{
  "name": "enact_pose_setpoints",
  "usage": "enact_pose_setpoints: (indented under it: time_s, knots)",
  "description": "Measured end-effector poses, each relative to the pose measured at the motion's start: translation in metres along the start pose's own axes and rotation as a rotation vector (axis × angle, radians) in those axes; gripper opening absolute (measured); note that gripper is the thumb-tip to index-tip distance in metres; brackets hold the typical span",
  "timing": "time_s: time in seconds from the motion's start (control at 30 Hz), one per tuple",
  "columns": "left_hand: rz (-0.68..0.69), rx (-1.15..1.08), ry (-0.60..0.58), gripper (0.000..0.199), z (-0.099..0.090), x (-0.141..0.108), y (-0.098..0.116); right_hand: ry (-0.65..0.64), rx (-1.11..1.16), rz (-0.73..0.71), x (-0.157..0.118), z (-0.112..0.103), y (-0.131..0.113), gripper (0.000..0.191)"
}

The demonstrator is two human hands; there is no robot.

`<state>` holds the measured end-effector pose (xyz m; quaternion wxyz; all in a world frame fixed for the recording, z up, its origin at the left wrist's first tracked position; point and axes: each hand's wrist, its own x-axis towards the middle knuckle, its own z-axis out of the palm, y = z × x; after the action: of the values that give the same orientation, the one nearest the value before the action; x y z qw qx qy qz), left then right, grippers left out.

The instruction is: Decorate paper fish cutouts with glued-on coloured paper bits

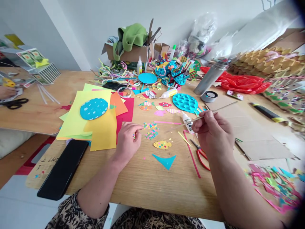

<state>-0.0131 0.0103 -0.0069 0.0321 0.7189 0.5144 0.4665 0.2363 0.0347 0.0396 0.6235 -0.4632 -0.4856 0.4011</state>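
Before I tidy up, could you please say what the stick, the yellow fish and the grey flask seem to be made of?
Stick: perhaps wood or bamboo, matt, by its dull tan colour.
Yellow fish: likely paper or thin card, matt, flat and clean-edged.
Grey flask: probably metal, with a soft sheen down its side.

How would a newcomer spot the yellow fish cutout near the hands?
On the wooden table, look between the left hand and the right hand. Just beyond the blue paper piece lies the yellow fish cutout. Multicoloured dots set it apart from that plain blue neighbour.
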Motion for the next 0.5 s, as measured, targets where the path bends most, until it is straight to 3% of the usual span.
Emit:
enact_pose_setpoints:
  time_s: [0.13, 0.37, 0.5]
  knots:
    - [0.018, -0.015, -0.014, 0.029, 0.000, 0.000, 0.000, -0.027, 0.156, 0.130, 0.006, -0.001, 0.010, 0.025]
    - [0.003, -0.084, -0.027, 0.028, -0.001, 0.001, 0.003, -0.086, 0.144, 0.147, 0.003, 0.001, 0.014, 0.023]
    - [-0.115, -0.189, -0.048, 0.026, -0.005, 0.003, 0.000, -0.092, 0.176, 0.185, 0.001, 0.009, 0.010, 0.020]
